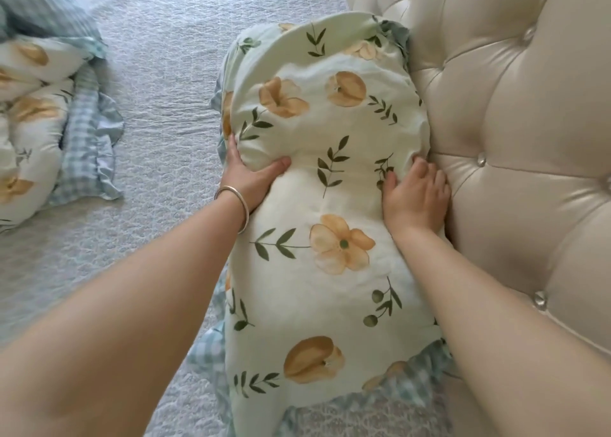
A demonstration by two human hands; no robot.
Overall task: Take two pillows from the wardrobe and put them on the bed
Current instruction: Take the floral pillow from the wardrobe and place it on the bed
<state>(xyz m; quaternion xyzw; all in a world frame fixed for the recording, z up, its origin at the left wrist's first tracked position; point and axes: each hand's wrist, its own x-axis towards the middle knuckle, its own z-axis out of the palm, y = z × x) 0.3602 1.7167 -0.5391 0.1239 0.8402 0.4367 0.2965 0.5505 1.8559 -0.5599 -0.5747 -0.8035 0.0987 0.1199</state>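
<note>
A cream pillow (330,178) printed with orange flowers and green leaves, edged in a blue checked frill, lies on the bed (158,106) against the tufted headboard (515,112). My left hand (251,178), a silver bangle on its wrist, grips the pillow's left side, thumb pressed into the top. My right hand (415,195) holds the pillow's right side next to the headboard, fingers dug into the fabric. A second pillow (29,132) with the same print lies at the left edge of the bed.
The bed has a pale grey quilted cover. The cream button-tufted headboard fills the right side. A blue checked fabric (36,10) lies at the upper left, above the second pillow. Bare cover stretches between the two pillows.
</note>
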